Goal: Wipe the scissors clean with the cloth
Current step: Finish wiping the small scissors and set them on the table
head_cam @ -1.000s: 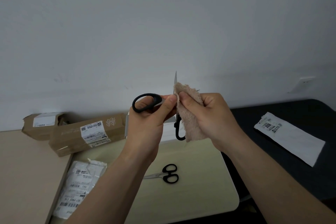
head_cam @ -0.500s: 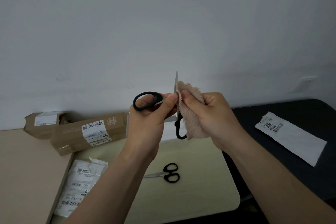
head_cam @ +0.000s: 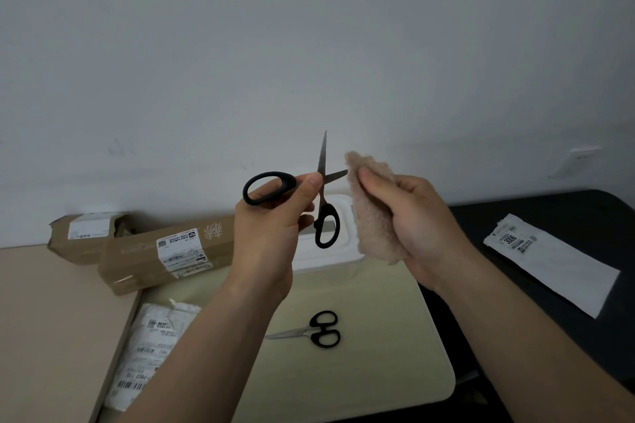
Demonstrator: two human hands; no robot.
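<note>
While the left hand (head_cam: 271,227) grips the scissors (head_cam: 322,165) at the pivot, thumb pressed on the joint, they are held in the air above the pale counter (head_cam: 385,354) with the blades spread; one blade points straight up, the other sideways toward the cloth (head_cam: 371,220), its tip at the fabric's edge, touching or just short of it, I cannot tell which; one black loop juts out to the left, the other hangs down. The right hand (head_cam: 419,227) clasps the tan, fleecy cloth, fingers curled round it and thumb on its front face.

By my reading the wiping is mid-course, at the point of taking a blade into the cloth; the next move calls for folding the fabric over the sideways blade and drawing from pivot to tip, fingers kept on the flat and off the edge.

A white lidded box (head_cam: 338,261) sits behind the hands, its lid down; its contents are hidden. Two cardboard parcels (head_cam: 165,251) lie to the left, one torn at its end; nothing inside shows. A crumpled mailer bag (head_cam: 151,347) lies nearer, contents unclear; a smaller pair of scissors (head_cam: 319,331) rests closed on the counter; a flat white packet (head_cam: 553,261) lies on the dark surface to the right.
</note>
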